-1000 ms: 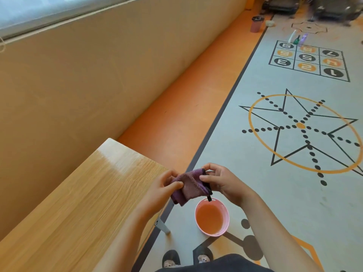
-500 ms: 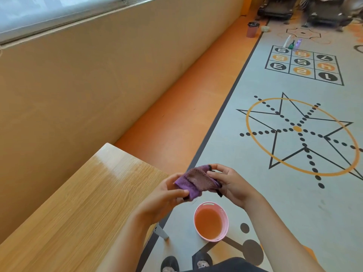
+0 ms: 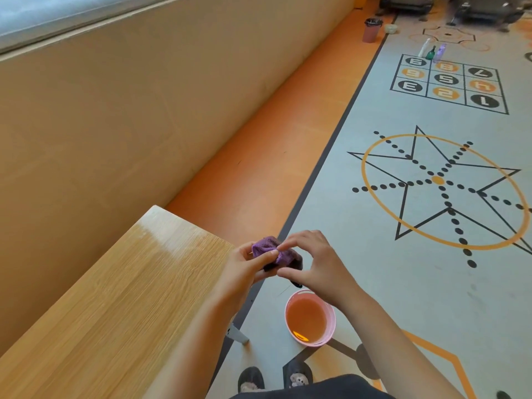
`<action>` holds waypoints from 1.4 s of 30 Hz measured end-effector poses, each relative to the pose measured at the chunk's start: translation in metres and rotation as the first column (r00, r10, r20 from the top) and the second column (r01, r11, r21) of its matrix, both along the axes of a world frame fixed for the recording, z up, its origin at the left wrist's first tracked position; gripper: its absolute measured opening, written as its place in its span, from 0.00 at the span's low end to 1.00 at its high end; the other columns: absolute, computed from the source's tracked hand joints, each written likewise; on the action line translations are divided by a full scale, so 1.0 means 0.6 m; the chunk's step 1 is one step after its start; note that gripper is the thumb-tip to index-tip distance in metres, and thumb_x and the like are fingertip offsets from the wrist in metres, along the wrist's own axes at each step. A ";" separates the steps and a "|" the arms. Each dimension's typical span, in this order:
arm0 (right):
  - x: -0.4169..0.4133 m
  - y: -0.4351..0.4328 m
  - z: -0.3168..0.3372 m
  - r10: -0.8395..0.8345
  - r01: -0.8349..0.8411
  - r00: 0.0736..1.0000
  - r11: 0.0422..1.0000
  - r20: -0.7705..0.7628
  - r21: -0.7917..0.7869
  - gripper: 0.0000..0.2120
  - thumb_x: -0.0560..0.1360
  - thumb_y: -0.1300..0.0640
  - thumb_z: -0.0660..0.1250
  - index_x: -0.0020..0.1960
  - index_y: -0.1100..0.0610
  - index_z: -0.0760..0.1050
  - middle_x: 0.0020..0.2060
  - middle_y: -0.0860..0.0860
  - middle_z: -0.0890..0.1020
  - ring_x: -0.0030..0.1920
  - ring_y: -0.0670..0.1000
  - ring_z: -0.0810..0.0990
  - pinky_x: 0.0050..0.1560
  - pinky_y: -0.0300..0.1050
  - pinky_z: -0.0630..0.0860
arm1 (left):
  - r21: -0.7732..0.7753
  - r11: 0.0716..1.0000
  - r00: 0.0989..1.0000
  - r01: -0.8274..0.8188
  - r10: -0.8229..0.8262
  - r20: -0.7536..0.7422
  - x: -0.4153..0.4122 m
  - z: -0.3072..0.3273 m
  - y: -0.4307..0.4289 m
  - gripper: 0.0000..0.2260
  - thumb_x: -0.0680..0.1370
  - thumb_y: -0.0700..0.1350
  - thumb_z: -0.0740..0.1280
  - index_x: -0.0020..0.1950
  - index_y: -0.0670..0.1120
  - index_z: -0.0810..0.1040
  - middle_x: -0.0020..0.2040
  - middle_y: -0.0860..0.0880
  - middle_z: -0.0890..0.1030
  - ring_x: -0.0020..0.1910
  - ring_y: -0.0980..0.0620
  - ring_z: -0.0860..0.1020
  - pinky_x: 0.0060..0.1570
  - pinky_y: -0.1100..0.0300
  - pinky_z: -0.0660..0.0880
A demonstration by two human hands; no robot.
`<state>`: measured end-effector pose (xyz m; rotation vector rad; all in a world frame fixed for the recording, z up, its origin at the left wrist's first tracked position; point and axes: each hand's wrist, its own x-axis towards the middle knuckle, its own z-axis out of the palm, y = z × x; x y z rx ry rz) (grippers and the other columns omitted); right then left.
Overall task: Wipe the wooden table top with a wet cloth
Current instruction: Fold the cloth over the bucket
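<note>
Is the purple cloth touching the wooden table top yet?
Apart. The head view shows the purple cloth bunched between the left hand and right hand, held beyond the wooden table top edge, over the floor.

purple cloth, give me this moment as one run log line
phase: cloth prep | purple cloth: bunched, off table | left hand: pinching it | right hand: pinching it | wooden table top: untouched | pink basin: on floor below

Glossy wood-grain table top (image 3: 115,289), fuzzy purple cloth (image 3: 276,251), smooth pink plastic basin (image 3: 331,318).
</note>
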<state>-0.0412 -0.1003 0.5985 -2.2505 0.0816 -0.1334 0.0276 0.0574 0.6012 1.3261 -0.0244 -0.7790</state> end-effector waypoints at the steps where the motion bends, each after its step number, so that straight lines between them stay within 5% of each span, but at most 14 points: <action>1: 0.003 0.001 -0.001 -0.011 0.013 0.999 0.999 0.039 -0.036 0.12 0.70 0.49 0.73 0.53 0.45 0.78 0.52 0.41 0.76 0.59 0.40 0.68 0.55 0.25 0.66 | 0.002 1.000 1.000 0.005 -0.005 0.001 0.000 0.000 0.001 0.20 0.68 0.44 0.73 0.57 0.38 0.78 0.51 0.39 0.83 0.50 0.43 0.83 0.48 0.56 0.81; 7: 0.014 0.001 0.002 -0.108 0.107 0.994 0.986 0.002 0.127 0.03 0.75 0.51 0.68 0.48 0.49 0.78 0.49 0.45 0.78 0.55 0.39 0.72 0.51 0.25 0.68 | -0.011 0.999 0.999 0.040 -0.040 0.010 0.008 0.002 0.010 0.17 0.70 0.43 0.71 0.57 0.37 0.78 0.50 0.39 0.83 0.49 0.42 0.83 0.43 0.61 0.81; 11: 0.022 -0.010 0.017 -0.147 0.157 0.987 0.950 -0.058 0.268 0.02 0.77 0.52 0.66 0.48 0.48 0.76 0.45 0.41 0.80 0.52 0.39 0.76 0.51 0.31 0.72 | 0.161 0.981 0.974 0.107 -0.136 0.180 0.022 -0.002 0.024 0.07 0.74 0.37 0.70 0.51 0.37 0.78 0.42 0.43 0.84 0.40 0.49 0.83 0.41 0.61 0.79; 17: 0.052 -0.041 0.028 -0.260 0.260 0.965 0.952 -0.017 0.162 0.01 0.75 0.55 0.68 0.46 0.50 0.78 0.42 0.46 0.79 0.43 0.42 0.76 0.42 0.32 0.71 | 0.425 0.884 0.860 0.193 -0.361 0.360 0.040 0.006 0.033 0.06 0.78 0.44 0.66 0.52 0.46 0.81 0.42 0.47 0.81 0.41 0.52 0.77 0.43 0.60 0.74; 21: 0.057 -0.024 0.023 -0.425 0.437 0.900 0.880 -0.098 0.187 0.07 0.76 0.50 0.67 0.49 0.52 0.75 0.39 0.49 0.80 0.37 0.45 0.79 0.39 0.34 0.76 | 0.517 0.855 0.815 0.036 -0.325 0.481 0.040 0.016 0.013 0.07 0.79 0.50 0.64 0.46 0.50 0.80 0.37 0.47 0.80 0.35 0.54 0.74 0.36 0.61 0.71; 26: 0.032 0.025 0.016 -0.156 0.471 0.840 0.687 -0.520 0.554 0.21 0.76 0.40 0.62 0.47 0.58 0.81 0.42 0.55 0.85 0.42 0.51 0.85 0.45 0.43 0.82 | 0.644 0.749 0.610 -0.154 -0.441 0.659 0.027 -0.023 -0.017 0.10 0.76 0.54 0.67 0.44 0.48 0.80 0.35 0.51 0.79 0.34 0.51 0.76 0.36 0.55 0.74; 29: 0.027 0.031 -0.005 -0.205 0.560 0.791 0.621 -0.576 0.548 0.19 0.77 0.42 0.63 0.51 0.57 0.80 0.43 0.56 0.85 0.44 0.52 0.84 0.41 0.41 0.81 | 0.656 0.738 0.378 -0.160 -0.568 0.731 -0.009 -0.045 -0.037 0.09 0.76 0.53 0.67 0.49 0.49 0.81 0.42 0.52 0.79 0.40 0.51 0.75 0.37 0.57 0.75; 31: 0.023 0.021 -0.021 -0.287 0.616 0.767 0.580 -0.575 0.533 0.13 0.79 0.50 0.62 0.53 0.58 0.79 0.45 0.57 0.84 0.47 0.54 0.83 0.43 0.43 0.81 | 0.656 0.749 0.333 -0.094 -0.597 0.730 -0.026 -0.056 -0.036 0.14 0.75 0.58 0.66 0.54 0.52 0.80 0.48 0.54 0.79 0.46 0.55 0.75 0.41 0.61 0.76; 33: 0.014 0.003 -0.034 -0.298 0.625 0.772 0.521 -0.561 0.582 0.09 0.80 0.57 0.60 0.52 0.58 0.78 0.46 0.58 0.84 0.45 0.53 0.83 0.44 0.43 0.79 | 0.612 0.790 0.433 -0.033 -0.540 0.721 -0.031 -0.060 -0.029 0.19 0.72 0.65 0.62 0.52 0.54 0.80 0.47 0.58 0.78 0.45 0.60 0.73 0.41 0.68 0.72; 35: 0.002 -0.021 -0.046 -0.272 0.611 0.788 0.456 -0.552 0.647 0.09 0.80 0.61 0.59 0.52 0.58 0.78 0.49 0.58 0.84 0.45 0.53 0.83 0.50 0.46 0.79 | 0.498 0.866 0.644 -0.042 -0.358 0.676 -0.026 -0.073 -0.027 0.17 0.72 0.65 0.61 0.47 0.54 0.79 0.44 0.58 0.77 0.44 0.59 0.74 0.40 0.70 0.68; 38: -0.019 -0.055 -0.066 -0.207 0.605 0.796 0.311 -0.569 0.733 0.10 0.80 0.62 0.59 0.55 0.59 0.77 0.49 0.58 0.83 0.48 0.54 0.83 0.49 0.46 0.80 | 0.387 0.919 0.940 -0.072 -0.067 0.335 -0.014 -0.120 -0.047 0.13 0.77 0.59 0.61 0.52 0.52 0.75 0.53 0.51 0.78 0.53 0.55 0.76 0.50 0.63 0.71; 40: -0.034 -0.075 -0.089 -0.154 0.586 0.810 0.181 -0.566 0.790 0.11 0.80 0.63 0.58 0.57 0.61 0.76 0.51 0.58 0.83 0.50 0.55 0.83 0.48 0.45 0.81 | 0.322 0.944 0.997 0.073 -0.057 -0.058 -0.009 -0.166 -0.068 0.16 0.81 0.55 0.56 0.59 0.46 0.74 0.62 0.44 0.77 0.61 0.48 0.74 0.60 0.55 0.70; 42: -0.047 -0.094 -0.122 -0.115 0.568 0.822 0.087 -0.558 0.818 0.13 0.80 0.64 0.57 0.61 0.62 0.75 0.55 0.59 0.82 0.54 0.57 0.81 0.52 0.47 0.80 | 0.131 0.967 0.919 0.217 -0.157 -0.361 -0.011 -0.211 -0.089 0.24 0.82 0.57 0.50 0.63 0.41 0.74 0.63 0.40 0.77 0.63 0.44 0.74 0.64 0.51 0.68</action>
